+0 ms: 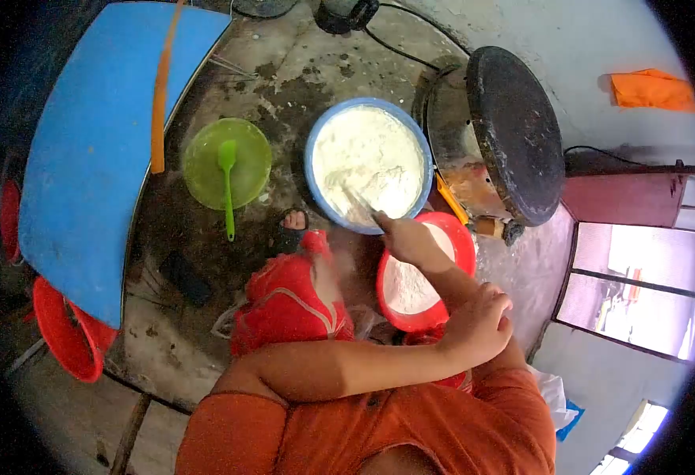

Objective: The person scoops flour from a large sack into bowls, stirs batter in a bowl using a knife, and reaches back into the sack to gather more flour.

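My right hand [403, 236] is closed on the dark handle of a utensil [358, 198]. The utensil's far end dips into pale flour [363, 150] in a round blue basin [310, 170]; its tip is blurred. Crossing from the left, my left arm ends in my left hand [478, 328], which rests against my right forearm with its fingers curled in. Below my right hand, a red basin [468, 245] holds more white powder [407, 289], partly covered by my right arm.
A green spatula [228, 178] lies across a green bowl [197, 166]. A large round black griddle [517, 134] stands right of the blue basin. At left are a blue table [86, 158] and a red bucket [62, 332]. A foot [293, 220] is near the bowl.
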A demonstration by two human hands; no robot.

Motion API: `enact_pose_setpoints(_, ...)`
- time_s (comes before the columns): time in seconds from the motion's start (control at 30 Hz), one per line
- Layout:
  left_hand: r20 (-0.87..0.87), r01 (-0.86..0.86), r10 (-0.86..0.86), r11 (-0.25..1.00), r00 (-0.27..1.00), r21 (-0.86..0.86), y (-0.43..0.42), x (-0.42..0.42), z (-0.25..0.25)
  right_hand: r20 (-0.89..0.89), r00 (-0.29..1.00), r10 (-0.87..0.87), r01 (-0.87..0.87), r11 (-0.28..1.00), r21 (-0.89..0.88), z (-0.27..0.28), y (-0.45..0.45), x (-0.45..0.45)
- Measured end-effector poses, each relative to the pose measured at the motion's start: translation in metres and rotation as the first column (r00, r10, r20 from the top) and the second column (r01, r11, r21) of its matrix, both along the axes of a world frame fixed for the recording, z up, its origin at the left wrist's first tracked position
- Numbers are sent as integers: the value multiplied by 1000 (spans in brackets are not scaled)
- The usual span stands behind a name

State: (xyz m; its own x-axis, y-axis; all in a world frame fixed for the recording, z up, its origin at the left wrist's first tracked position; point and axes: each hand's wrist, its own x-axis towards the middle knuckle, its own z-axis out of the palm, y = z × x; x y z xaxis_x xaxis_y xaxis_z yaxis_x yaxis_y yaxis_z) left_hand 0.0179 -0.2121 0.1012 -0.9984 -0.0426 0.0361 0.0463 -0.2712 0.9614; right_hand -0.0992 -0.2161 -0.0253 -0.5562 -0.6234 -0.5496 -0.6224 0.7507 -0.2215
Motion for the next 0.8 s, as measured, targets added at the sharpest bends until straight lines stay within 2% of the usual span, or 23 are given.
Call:
enact_pose_setpoints(0.07,-14,-28,28,999,1000,-41,2,0,-4,-15,1000,-15,15,999,-36,-93,8,-9)
enact_pose_setpoints(0.1,-34,-49,48,998,998,-43,4,-2,-5,-16,1000,-17,17,999,-40,-97,1,-9)
enact_pose_setpoints(0.17,-39,-49,47,998,998,-37,7,-3,-8,-41,982,-185,166,944,-284,-102,-10,-12)
enact_pose_setpoints(0.2,-43,-45,44,999,998,-27,7,-3,-7,274,825,-494,545,825,-153,-88,-18,-19)
enact_pose_setpoints(0.27,-18,-35,35,999,999,-19,4,-2,-4,590,499,-635,825,557,-99,-49,-26,-19)
enact_pose_setpoints(0.3,-19,-37,37,999,999,-24,5,-1,-4,636,432,-639,862,500,-82,-39,-23,-22)
enact_pose_setpoints(0.37,26,23,-22,1000,999,-17,-4,-1,1,470,682,-561,683,718,-135,-22,-9,-26)
enact_pose_setpoints(0.43,24,12,-11,1000,1000,-22,-8,-1,5,370,795,-481,564,810,-161,-12,6,-25)
enact_pose_setpoints(0.47,22,3,-2,1000,1000,-27,-9,-1,6,181,928,-325,353,924,-149,-4,12,-23)
enact_pose_setpoints(0.5,15,-40,41,998,999,-42,-7,0,5,-7,992,-129,128,988,-91,4,12,-21)
enact_pose_setpoints(0.53,18,-39,40,998,999,-41,-5,1,3,-5,991,-130,129,988,-90,7,7,-19)
enact_pose_setpoints(0.6,29,-19,20,999,999,-40,-3,2,1,21,999,-25,24,996,80,6,-11,-12)
enact_pose_setpoints(0.63,30,-17,18,999,999,-42,0,1,-3,-8,999,-31,31,997,-67,-31,-5,-11)
enact_pose_setpoints(0.67,-3,-31,30,998,1000,-56,5,1,-8,24,1000,-16,16,999,-36,-49,-15,-11)
enact_pose_setpoints(0.73,-37,-40,37,996,999,-76,6,0,-9,-87,993,-81,62,976,-210,-84,-24,-9)
enact_pose_setpoints(0.77,-32,-37,35,998,999,-60,5,-2,-7,-87,993,-82,62,975,-212,-87,-26,-15)
enact_pose_setpoints(0.8,-25,-32,31,999,999,-41,5,-2,-6,123,936,-329,348,916,-200,-73,-36,-21)
